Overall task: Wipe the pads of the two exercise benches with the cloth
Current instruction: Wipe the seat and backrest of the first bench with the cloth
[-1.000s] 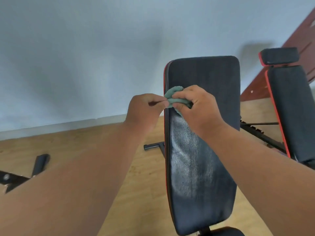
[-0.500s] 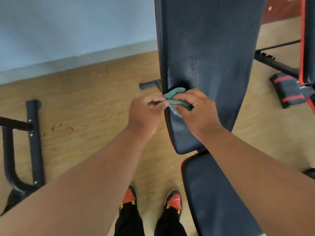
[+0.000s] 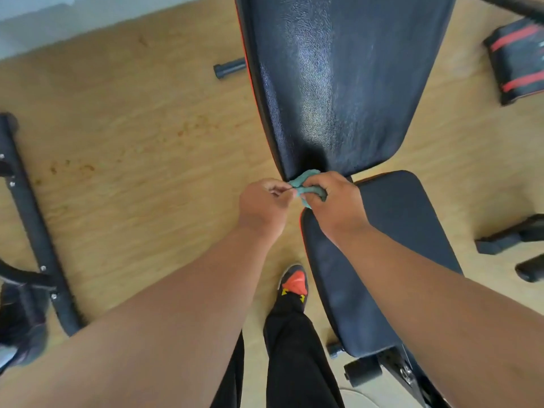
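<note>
One head-worn wide-angle view looks steeply down from above, close over both forearms, facing the bench's back pad (image 3: 338, 83) and seat pad (image 3: 391, 248), with wooden floor (image 3: 132, 128) filling the left side.

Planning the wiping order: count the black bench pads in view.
2 plainly: the back pad ahead, and the seat pad below, under the right forearm. The red-striped black piece at upper right may be another; more may be hidden.
</note>
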